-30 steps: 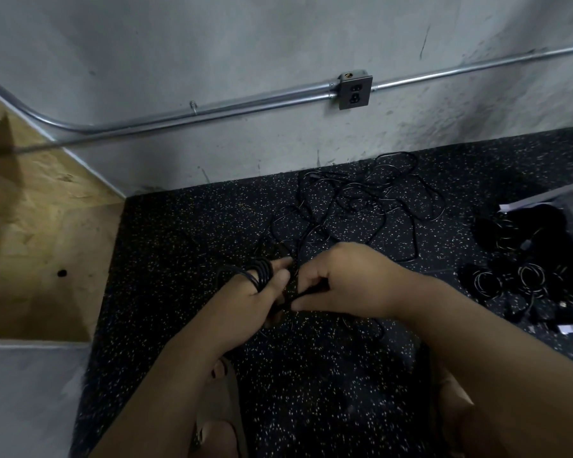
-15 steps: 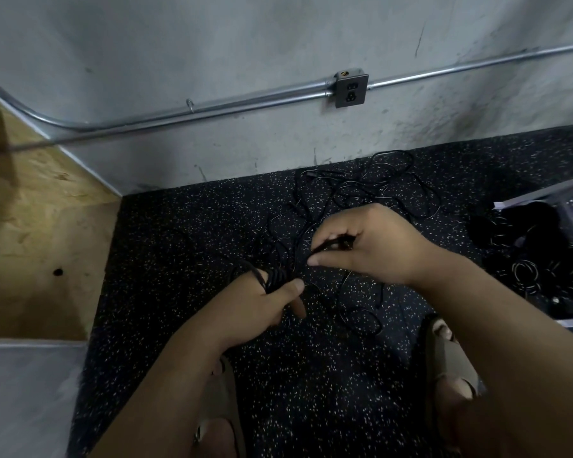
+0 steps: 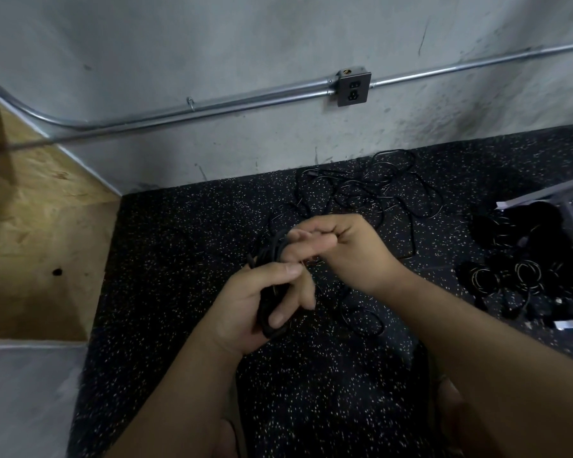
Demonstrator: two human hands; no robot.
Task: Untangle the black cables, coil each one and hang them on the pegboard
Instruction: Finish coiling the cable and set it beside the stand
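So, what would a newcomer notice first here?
In the middle, the left hand grips a black cable coil, and the right hand pinches its upper end. Behind them, a loose cable tangle lies on the speckled floor by the wall.

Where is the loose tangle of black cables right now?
In the head view, the tangle lies on the speckled floor near the wall, just beyond the right hand.

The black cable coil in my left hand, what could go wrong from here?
The coil is kept together only by the left hand gripping it; a slack grip could let the loops spring apart. Loose cable seems to run from it toward the tangle on the floor, so pulling with the right hand might tighten a knot.
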